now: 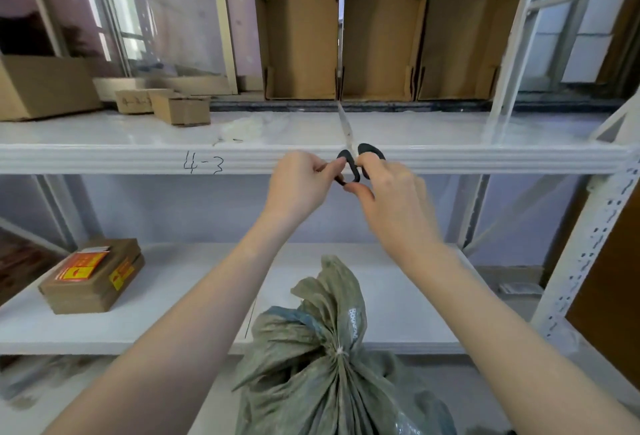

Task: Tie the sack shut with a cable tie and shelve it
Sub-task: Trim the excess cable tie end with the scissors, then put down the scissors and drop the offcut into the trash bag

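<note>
A grey-green woven sack (332, 375) stands low in the middle, its neck gathered and cinched by a thin white cable tie (340, 351). Above it, both hands meet at the front edge of the upper shelf (104, 157). Black-handled scissors (353, 160) point away over that shelf, blades together. My left hand (298, 188) pinches the left handle loop. My right hand (391, 199) grips the right loop, with the thumb under the handles.
The shelf edge carries a hand-written "4-3" (202, 164). Small cardboard boxes (180, 108) and a bigger one (41, 88) sit on the upper shelf at left; open cartons (381, 25) stand behind. A labelled brown box (93, 278) lies on the lower shelf (398, 296). A white upright (585, 247) rises at right.
</note>
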The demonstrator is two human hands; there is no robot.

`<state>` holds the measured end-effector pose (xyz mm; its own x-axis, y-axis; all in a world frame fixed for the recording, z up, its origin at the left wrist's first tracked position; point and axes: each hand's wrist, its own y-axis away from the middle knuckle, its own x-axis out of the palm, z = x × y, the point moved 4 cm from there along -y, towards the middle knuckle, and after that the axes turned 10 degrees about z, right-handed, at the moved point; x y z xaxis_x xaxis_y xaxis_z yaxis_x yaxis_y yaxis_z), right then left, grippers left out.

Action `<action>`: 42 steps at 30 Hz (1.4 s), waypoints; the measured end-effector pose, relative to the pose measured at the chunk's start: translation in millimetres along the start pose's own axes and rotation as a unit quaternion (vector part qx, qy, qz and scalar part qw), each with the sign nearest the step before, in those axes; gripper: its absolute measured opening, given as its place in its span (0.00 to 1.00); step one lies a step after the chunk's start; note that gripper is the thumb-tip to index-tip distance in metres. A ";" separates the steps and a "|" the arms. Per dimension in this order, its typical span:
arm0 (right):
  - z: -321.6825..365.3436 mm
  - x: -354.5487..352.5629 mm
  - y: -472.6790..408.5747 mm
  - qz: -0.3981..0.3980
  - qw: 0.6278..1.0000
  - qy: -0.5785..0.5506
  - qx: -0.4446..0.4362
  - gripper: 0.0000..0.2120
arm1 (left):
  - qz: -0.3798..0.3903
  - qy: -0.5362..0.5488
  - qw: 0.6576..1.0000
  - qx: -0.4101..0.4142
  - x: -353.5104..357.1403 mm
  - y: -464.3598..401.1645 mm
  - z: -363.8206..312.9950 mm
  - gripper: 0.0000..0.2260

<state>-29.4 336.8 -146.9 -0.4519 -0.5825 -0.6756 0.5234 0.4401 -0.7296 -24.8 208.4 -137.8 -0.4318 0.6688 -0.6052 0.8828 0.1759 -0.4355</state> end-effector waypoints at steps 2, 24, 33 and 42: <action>-4.7 3.1 -20.0 -0.016 0.997 0.065 -0.032 0.08 | -0.011 -0.008 1.000 -0.001 -4.4 -19.0 0.1 0.19; -53.2 77.9 -109.9 0.085 0.991 0.026 0.097 0.15 | -0.024 0.015 1.000 -0.012 -13.8 -78.5 27.2 0.15; -42.1 38.9 -85.3 0.066 0.990 -0.078 0.094 0.14 | 0.016 0.061 0.997 0.045 -10.2 -39.9 27.0 0.08; -26.4 -24.4 1.2 0.081 0.985 -0.151 -0.008 0.11 | 0.054 0.018 0.988 0.144 2.3 28.0 10.5 0.04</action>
<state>-36.9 369.6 -134.0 -0.1263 -0.6790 -0.7232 0.5587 0.5538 -0.6174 -3.0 207.3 -158.4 -0.3265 0.6981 -0.6372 0.8323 -0.1072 -0.5439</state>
